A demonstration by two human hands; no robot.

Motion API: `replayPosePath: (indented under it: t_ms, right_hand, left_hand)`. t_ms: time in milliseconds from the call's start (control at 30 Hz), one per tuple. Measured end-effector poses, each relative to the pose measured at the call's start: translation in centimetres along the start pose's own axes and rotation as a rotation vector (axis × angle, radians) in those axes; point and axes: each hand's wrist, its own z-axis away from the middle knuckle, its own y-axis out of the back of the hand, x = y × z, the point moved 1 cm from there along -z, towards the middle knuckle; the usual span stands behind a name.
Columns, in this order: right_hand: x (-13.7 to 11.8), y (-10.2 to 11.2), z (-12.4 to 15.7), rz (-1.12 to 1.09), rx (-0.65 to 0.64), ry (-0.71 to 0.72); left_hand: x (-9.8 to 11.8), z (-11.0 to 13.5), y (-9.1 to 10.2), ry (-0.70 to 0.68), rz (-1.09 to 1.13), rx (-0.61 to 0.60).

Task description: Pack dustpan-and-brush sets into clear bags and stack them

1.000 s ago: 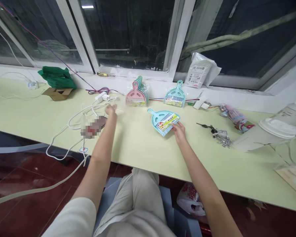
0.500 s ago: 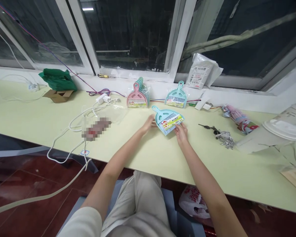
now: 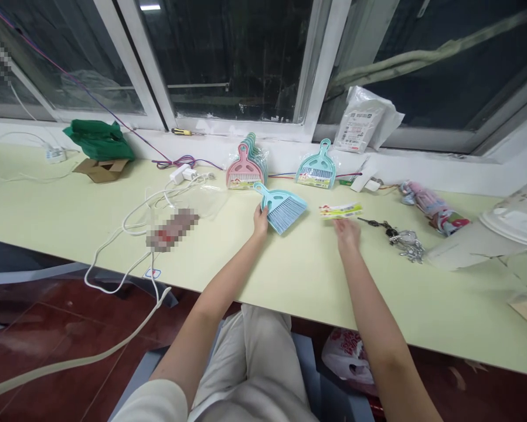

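Observation:
My left hand (image 3: 260,221) grips a light blue dustpan (image 3: 275,198) near its handle side. A small brush (image 3: 287,213) with grey-blue bristles sits nested in the pan. To the right, my right hand (image 3: 347,234) holds a yellow-green and white printed label card (image 3: 340,211) just over the table, apart from the dustpan. Behind them, a row of packaged dustpan sets (image 3: 244,170), pink in front and blue-green behind, leans by the windowsill. Another packaged blue set (image 3: 316,167) stands to its right.
White cables (image 3: 126,225) and a clear plastic bag (image 3: 204,202) lie left on the table (image 3: 289,275). Keys (image 3: 404,241), a folded umbrella (image 3: 434,211) and a lidded cup (image 3: 478,234) are at right. A green bag (image 3: 99,140) and cardboard box (image 3: 102,170) sit at back left.
The label card has come off the dustpan and moved right in my right hand. My left hand now grips the dustpan, which has shifted slightly left.

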Motion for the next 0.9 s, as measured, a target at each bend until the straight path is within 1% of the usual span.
replayPosePath:
  t_ms: [33, 67, 100, 167, 200, 233, 300, 333, 367, 400, 433, 533, 633, 767, 900]
  right_hand:
    - [-0.3, 0.6, -0.3, -0.03, 0.051, 0.008]
    - [-0.6, 0.9, -0.3, -0.035, 0.064, -0.005]
    - [-0.8, 0.9, 0.2, -0.019, 0.036, -0.025]
    - [-1.0, -0.1, 2.4, 0.068, -0.104, -0.015]
    - [-1.0, -1.0, 3.9, 0.144, -0.207, 0.041]
    - [-1.1, -2.0, 5.4, 0.235, -0.26, 0.152]
    - [-1.3, -3.9, 8.3, 0.447, -0.335, 0.47]
    - [-1.3, -4.7, 9.3, 0.55, -0.352, 0.604]
    - [-1.3, -5.2, 10.0, 0.638, -0.352, 0.715]
    - [-1.3, -5.5, 10.4, 0.707, -0.345, 0.791]
    - [-1.3, -5.6, 10.5, 0.752, -0.331, 0.835]
    - [-1.6, -4.9, 9.7, 0.79, -0.284, 0.871]
    - [-2.2, -4.1, 8.8, 0.783, -0.238, 0.885]
    - [-2.8, -4.2, 8.7, 0.784, -0.252, 0.878]
    - [-3.0, -4.4, 8.9, 0.788, -0.264, 0.861]
  left_hand:
    - [-0.1, 0.0, 0.0, -0.036, -0.014, 0.05]
    - [-0.2, 0.1, -0.2, -0.072, -0.027, 0.084]
    - [-0.2, 0.3, -0.4, -0.103, -0.039, 0.091]
    - [-0.1, 1.0, -1.0, -0.154, -0.06, 0.036]
    - [0.1, 1.6, -1.4, -0.188, -0.075, 0.0]
    - [0.4, 2.3, -1.7, -0.231, -0.095, -0.043]
    - [1.2, 4.2, -2.4, -0.331, -0.151, -0.165]
    - [1.6, 5.3, -2.7, -0.376, -0.184, -0.234]
    - [2.1, 6.2, -3.0, -0.406, -0.216, -0.298]
    - [2.5, 7.1, -3.2, -0.419, -0.247, -0.344]
    - [2.8, 7.8, -3.4, -0.417, -0.276, -0.383]
    - [3.4, 8.5, -3.6, -0.392, -0.318, -0.459]
    - [3.7, 7.8, -3.6, -0.409, -0.298, -0.51]
    - [3.9, 6.9, -3.3, -0.486, -0.32, -0.531]
    - [3.9, 6.3, -3.1, -0.578, -0.495, -0.534]
